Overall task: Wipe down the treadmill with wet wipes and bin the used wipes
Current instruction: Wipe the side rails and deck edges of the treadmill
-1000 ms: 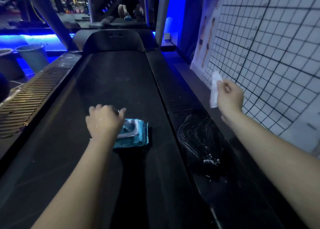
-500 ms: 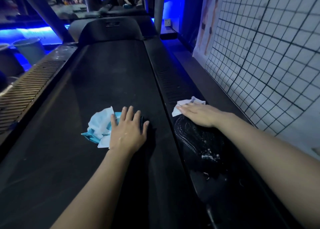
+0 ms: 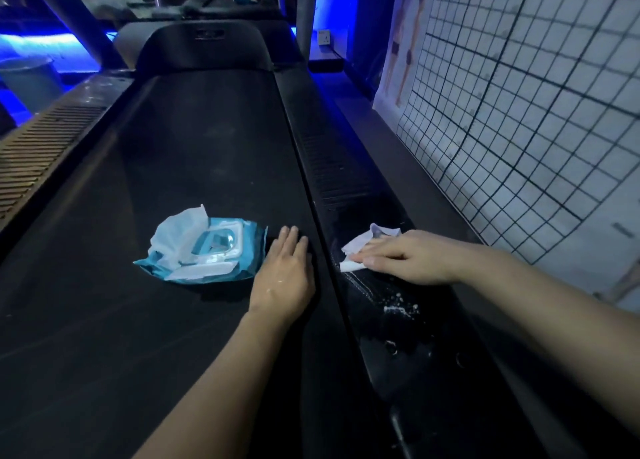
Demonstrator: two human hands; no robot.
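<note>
Dim gym room, blue glow at the far end.
Right: wall point(image 3: 526, 119) of white tiles with dark grid lines, and on it a poster point(image 3: 403, 46) of standing figures. Far end lit blue, a white socket point(image 3: 325, 37) just beside a grey post point(image 3: 304, 11). Left: a blue light strip point(image 3: 41, 44) runs low; a grey bucket point(image 3: 31, 80) stands near it. Dark floor point(image 3: 398, 139) along the tiled wall.

Head camera, single wide-angle view
Looks forward and down along the treadmill point(image 3: 207, 153) from close above; grid wall point(image 3: 519, 112) at right edge.
</note>
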